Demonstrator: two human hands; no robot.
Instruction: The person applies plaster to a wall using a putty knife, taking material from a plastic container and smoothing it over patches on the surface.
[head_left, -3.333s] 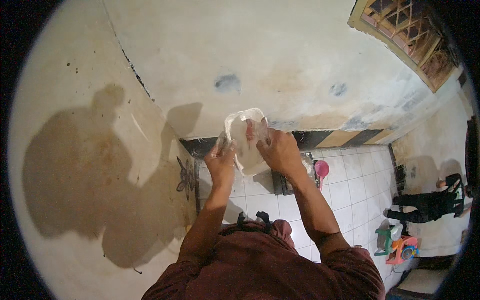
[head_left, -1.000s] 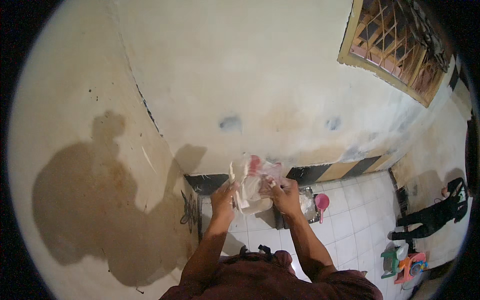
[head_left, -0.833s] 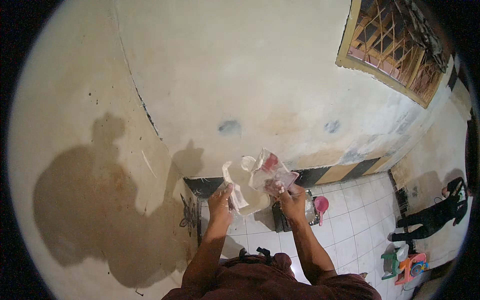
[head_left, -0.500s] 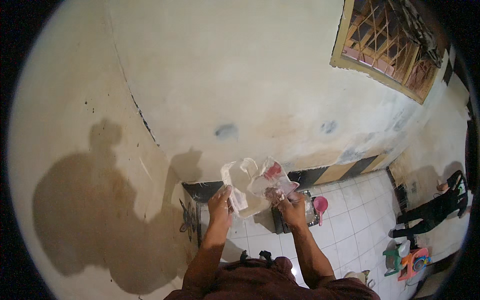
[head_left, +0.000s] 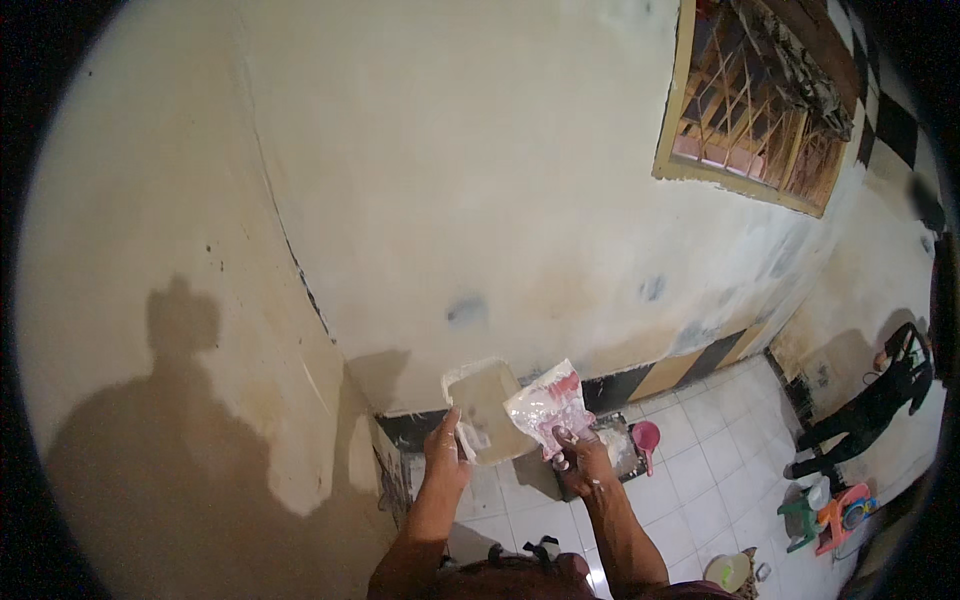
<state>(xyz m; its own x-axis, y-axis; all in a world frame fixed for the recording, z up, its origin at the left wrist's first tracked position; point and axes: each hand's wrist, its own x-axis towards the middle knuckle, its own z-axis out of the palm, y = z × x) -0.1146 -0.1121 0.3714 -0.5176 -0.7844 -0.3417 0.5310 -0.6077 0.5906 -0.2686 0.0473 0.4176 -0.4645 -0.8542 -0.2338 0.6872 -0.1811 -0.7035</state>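
My left hand (head_left: 445, 442) grips the left rim of a shallow translucent plastic tub (head_left: 492, 395), whose walls are smeared with whitish paste. In my right hand (head_left: 585, 462), the fingers close on the lower end of a crumpled white-and-pink plastic packet (head_left: 550, 405), also coated with wet white stuff. The packet is raised beside the tub's right edge. White smears show on the right-hand fingers. What lies on the tub's bottom is hard to make out.
Close ahead stands a pale wall (head_left: 450, 200) with patched grey spots and a barred window (head_left: 750, 130). Below lie a dark box (head_left: 615, 445) and a pink dipper (head_left: 646, 436) on white tiles. Green and red stools (head_left: 845, 520) and a person in dark clothes (head_left: 865, 420) are at right.
The packet has come away from over the tub to its right and now shows flatter and upright. The view has shifted, so the wall and window sit differently.
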